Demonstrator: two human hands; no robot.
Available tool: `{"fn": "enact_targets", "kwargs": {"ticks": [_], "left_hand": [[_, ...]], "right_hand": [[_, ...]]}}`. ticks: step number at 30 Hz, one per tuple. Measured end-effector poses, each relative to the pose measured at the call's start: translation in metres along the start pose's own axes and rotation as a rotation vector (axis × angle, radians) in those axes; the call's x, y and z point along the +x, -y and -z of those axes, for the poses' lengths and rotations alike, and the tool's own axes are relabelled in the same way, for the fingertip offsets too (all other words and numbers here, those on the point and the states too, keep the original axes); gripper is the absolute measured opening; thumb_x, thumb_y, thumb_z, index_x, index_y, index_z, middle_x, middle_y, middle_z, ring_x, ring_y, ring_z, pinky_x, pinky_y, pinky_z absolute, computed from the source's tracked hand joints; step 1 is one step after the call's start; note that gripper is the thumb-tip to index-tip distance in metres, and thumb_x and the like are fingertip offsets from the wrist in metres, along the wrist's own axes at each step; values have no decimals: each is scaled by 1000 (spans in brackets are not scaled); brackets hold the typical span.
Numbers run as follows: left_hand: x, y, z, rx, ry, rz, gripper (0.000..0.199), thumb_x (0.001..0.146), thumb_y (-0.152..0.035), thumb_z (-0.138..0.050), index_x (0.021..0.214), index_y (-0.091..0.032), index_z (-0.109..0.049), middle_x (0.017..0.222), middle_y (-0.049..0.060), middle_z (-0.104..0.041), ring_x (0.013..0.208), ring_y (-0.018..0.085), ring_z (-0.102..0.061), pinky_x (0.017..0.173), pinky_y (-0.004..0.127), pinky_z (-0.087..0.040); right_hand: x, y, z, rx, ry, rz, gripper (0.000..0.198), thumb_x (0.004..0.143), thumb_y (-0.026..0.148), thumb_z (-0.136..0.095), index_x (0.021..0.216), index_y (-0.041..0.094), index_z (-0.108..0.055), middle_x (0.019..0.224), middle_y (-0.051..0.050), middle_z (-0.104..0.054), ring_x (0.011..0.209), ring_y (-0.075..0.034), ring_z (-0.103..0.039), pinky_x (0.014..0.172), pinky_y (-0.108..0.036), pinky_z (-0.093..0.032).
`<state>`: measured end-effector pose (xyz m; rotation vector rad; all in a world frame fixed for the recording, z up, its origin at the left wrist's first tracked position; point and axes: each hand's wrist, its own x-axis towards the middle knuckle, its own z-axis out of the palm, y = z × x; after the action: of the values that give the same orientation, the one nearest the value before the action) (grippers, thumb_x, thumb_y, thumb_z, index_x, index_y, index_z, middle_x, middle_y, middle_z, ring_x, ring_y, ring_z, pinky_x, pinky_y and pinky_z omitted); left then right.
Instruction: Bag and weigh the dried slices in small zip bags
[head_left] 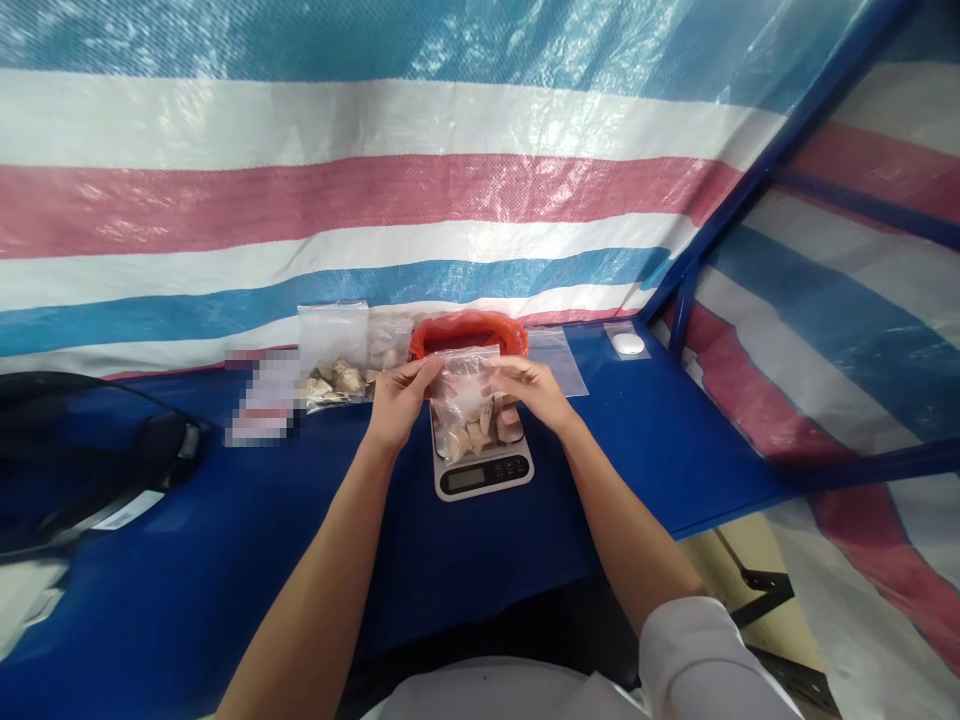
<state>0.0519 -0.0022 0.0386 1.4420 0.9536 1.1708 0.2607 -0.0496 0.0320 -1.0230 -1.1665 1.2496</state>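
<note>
Between my two hands is a clear zip bag (470, 400) with several pale brown, dried-looking pieces at its bottom. My left hand (403, 397) pinches the bag's upper left edge, and my right hand (531, 388) grips its upper right edge. The bag is over a white kitchen scale (484, 482) with a dark display and buttons along its front; whether the bag rests on the scale I cannot tell. Just behind the bag stands a red-orange basket (471, 326), its lower part hidden.
Left of my hands, a filled clear bag (335, 365) stands beside a pixelated card (264, 398). On the right lie a flat clear bag (559, 360) and a small bag with a white round object (628, 344). A black bag (97, 450) occupies the blue table's (300, 520) left side.
</note>
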Motion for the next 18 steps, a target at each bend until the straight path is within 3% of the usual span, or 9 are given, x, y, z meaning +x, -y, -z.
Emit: {"fn": "enact_targets", "kwargs": {"ticks": [3, 7, 13, 15, 18], "left_hand": [[0, -11, 2, -115, -22, 49, 40, 77, -56, -74, 70, -17, -72, 70, 4, -69, 61, 15, -60, 61, 28, -52], [5, -24, 13, -59, -76, -22, 44, 74, -60, -75, 70, -16, -72, 71, 3, -69, 62, 14, -59, 60, 26, -52], [12, -40, 63, 321, -150, -101, 51, 78, -62, -69, 98, -15, -75, 86, 8, -76, 68, 19, -69, 66, 28, -57], [12, -46, 81, 503, -192, -217, 45, 85, -58, -63, 101, -18, -75, 104, 11, -76, 80, 21, -72, 72, 29, -58], [12, -52, 103, 767, -231, -425, 34, 91, -47, -56, 102, -21, -75, 109, 10, -75, 96, 24, -71, 89, 35, -56]], "right_hand": [[-1, 1, -6, -76, 32, -24, 44, 69, 40, -84, 110, 27, -74, 92, 1, -77, 76, -16, -73, 61, -25, -60], [9, 4, -20, -127, -43, -27, 34, 69, 38, -83, 99, 24, -76, 92, -1, -78, 75, -17, -72, 55, -24, -59], [36, 19, -46, -98, -32, 9, 23, 72, 36, -81, 89, 21, -77, 91, -4, -77, 82, -19, -73, 65, -29, -62], [48, 21, -57, -100, -20, 60, 22, 74, 37, -79, 88, 21, -77, 91, -4, -77, 84, -20, -73, 72, -31, -63], [69, 19, -76, -109, -8, 111, 25, 75, 39, -77, 92, 20, -76, 96, -5, -78, 90, -20, -73, 80, -32, -61]]}}
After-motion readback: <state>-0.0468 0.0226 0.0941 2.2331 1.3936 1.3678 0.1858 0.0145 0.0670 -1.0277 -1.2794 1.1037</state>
